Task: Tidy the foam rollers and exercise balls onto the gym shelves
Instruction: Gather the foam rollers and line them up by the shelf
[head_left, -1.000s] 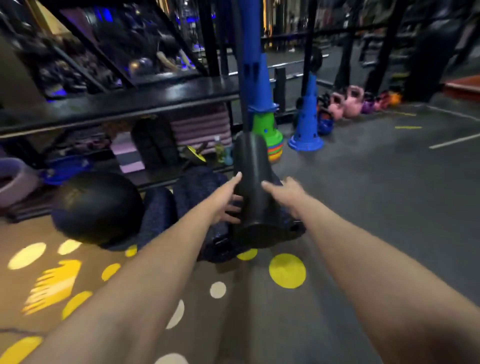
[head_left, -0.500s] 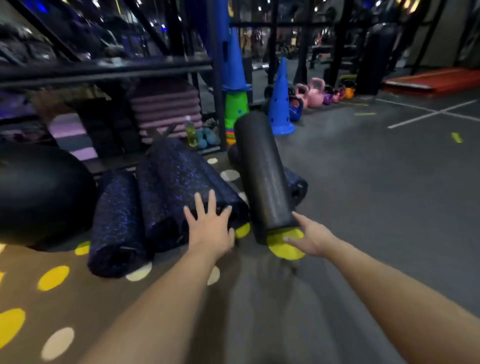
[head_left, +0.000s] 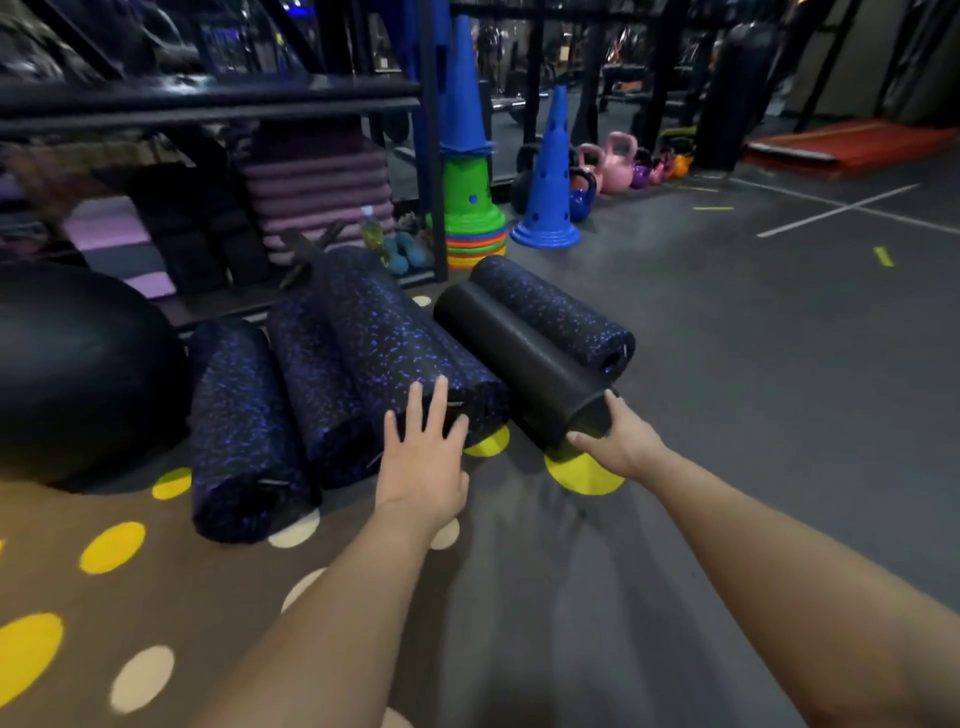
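Note:
Several foam rollers lie side by side on the gym floor. A plain black roller (head_left: 519, 353) lies on the floor, and my right hand (head_left: 618, 441) grips its near end. My left hand (head_left: 426, 447) rests flat, fingers spread, on the near end of a blue-speckled roller (head_left: 384, 343). Two more speckled rollers (head_left: 239, 426) lie to its left, and a shorter speckled one (head_left: 556, 312) lies behind the black roller. A large black exercise ball (head_left: 72, 374) sits at the far left. The black shelf rack (head_left: 208, 98) stands behind them.
Purple mats (head_left: 317, 182) and dark blocks fill the lower shelf. A bottle (head_left: 371, 234), stacked green and blue cones (head_left: 470, 208), a blue cone (head_left: 550, 182) and kettlebells (head_left: 618, 161) line the floor on the right of the rack. Open grey floor spreads to the right.
The black roller went from upright in both hands to lying on the floor. My left hand let go of it and settled on the speckled roller. My right hand stays at its near end.

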